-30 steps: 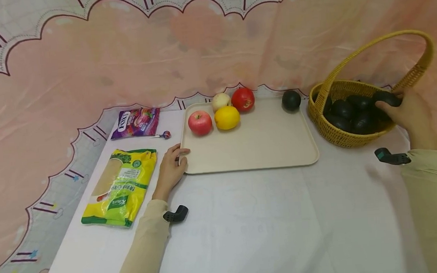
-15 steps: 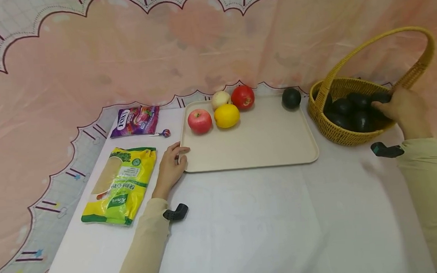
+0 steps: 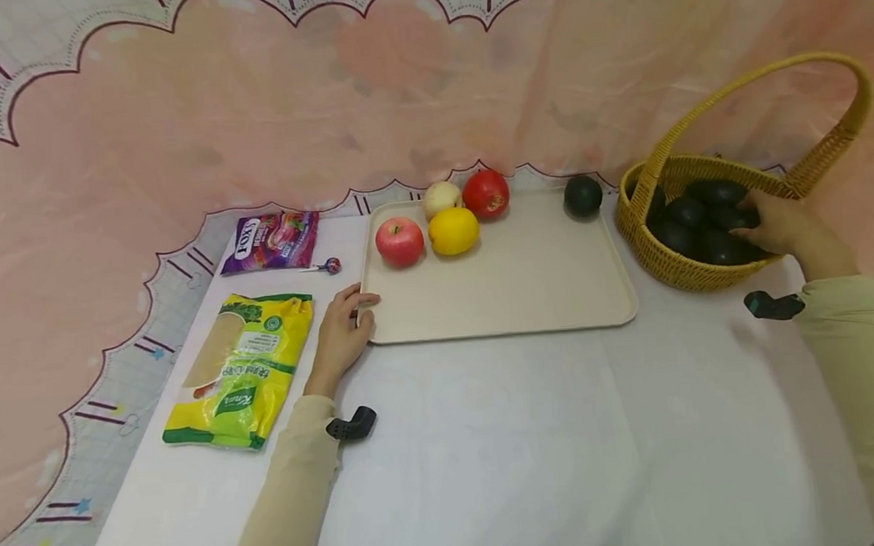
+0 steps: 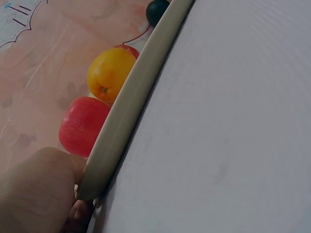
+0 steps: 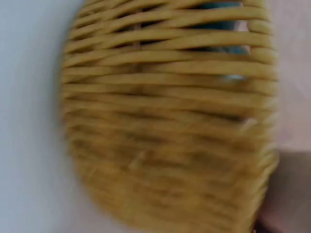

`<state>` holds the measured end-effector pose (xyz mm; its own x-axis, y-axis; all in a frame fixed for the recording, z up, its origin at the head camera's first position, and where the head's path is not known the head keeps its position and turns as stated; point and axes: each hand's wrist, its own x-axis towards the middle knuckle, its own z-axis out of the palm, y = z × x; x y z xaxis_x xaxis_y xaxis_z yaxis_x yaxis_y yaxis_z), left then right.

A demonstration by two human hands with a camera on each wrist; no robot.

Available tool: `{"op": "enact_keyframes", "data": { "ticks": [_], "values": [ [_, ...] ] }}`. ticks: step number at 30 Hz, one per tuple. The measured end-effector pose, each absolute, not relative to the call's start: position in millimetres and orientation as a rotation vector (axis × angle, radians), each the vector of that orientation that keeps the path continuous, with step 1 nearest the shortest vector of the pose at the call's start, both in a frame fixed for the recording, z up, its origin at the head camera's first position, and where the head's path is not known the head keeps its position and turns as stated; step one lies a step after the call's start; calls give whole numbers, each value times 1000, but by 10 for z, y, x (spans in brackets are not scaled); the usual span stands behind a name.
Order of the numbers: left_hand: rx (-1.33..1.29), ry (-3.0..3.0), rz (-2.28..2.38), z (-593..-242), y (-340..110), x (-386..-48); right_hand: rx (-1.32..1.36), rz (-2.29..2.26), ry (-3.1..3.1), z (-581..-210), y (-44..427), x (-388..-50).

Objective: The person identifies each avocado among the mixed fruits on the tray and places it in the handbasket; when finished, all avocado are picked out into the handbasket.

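My left hand (image 3: 345, 333) grips the near left corner of a beige tray (image 3: 499, 311); in the left wrist view its fingers (image 4: 73, 167) wrap the rim. A red apple (image 3: 400, 243), a yellow lemon-like fruit (image 3: 454, 232), a pale round fruit (image 3: 442, 201), a pomegranate (image 3: 486, 195) and a dark avocado (image 3: 583, 197) stand on the tray. My right hand (image 3: 791, 226) reaches into the wicker basket (image 3: 673, 267), thumb and fingers around a dark avocado (image 3: 734, 218). Several other avocados lie around it. The blurred right wrist view mostly holds the basket's woven wall (image 5: 165, 97).
The basket's tall arched handle (image 3: 756, 78) rises above my right hand. Left of the tray lie a purple candy bag (image 3: 273, 243), a lollipop (image 3: 331, 266) and a yellow-green food packet (image 3: 240, 373). A pink patterned cloth (image 3: 284, 107) hangs behind the white table (image 3: 492, 437).
My right hand has moved left and lower into the basket. The avocado at its fingers has shifted from the right rim toward the middle of the pile. My left hand stays on the tray.
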<state>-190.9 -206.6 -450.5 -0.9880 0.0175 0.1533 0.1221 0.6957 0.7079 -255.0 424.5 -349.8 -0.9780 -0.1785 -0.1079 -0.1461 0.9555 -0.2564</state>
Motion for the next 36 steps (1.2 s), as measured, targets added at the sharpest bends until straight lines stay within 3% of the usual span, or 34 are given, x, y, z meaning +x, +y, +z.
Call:
{"op": "enact_keyframes", "data": {
  "ticks": [24,36],
  "values": [
    [-119,-2761,-1187,-4491,-2037,-1900,-238,-447,3033,-3635,4312,-2488],
    [-97,-2772,-1185,-4515,-2062,-1917,-185,-839,3057,-3631,4240,-2406]
  ]
}}
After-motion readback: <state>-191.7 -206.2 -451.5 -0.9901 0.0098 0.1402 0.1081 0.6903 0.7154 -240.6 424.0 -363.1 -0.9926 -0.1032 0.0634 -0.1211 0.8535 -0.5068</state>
